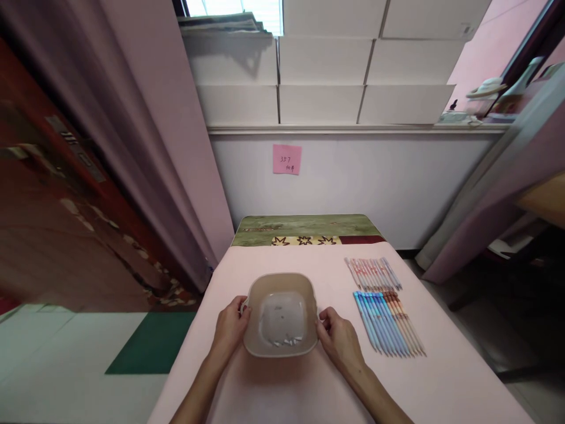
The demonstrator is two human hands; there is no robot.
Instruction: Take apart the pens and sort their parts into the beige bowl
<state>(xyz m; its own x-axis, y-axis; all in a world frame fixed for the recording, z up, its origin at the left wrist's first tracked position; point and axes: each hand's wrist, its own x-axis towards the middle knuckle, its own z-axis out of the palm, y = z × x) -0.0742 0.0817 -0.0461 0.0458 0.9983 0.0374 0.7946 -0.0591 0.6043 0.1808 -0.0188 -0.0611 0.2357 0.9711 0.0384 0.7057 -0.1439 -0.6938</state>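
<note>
In the head view, my left hand (233, 324) pinches one side handle of a beige plastic basin (282, 282); my right hand (339, 337) pinches its opposite side; white scraps (289, 341) lie inside; pencil-like sticks (382, 324) line the right edge of the table (318, 259), the basin midway between its side edges.

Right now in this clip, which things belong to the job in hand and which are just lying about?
In the job:
- beige container, held at its sides by the left hand and right hand
- small pale bits inside it

Apparently just lying about, untouched:
- far row of pencils
- near row of pencils
- pink note
</note>
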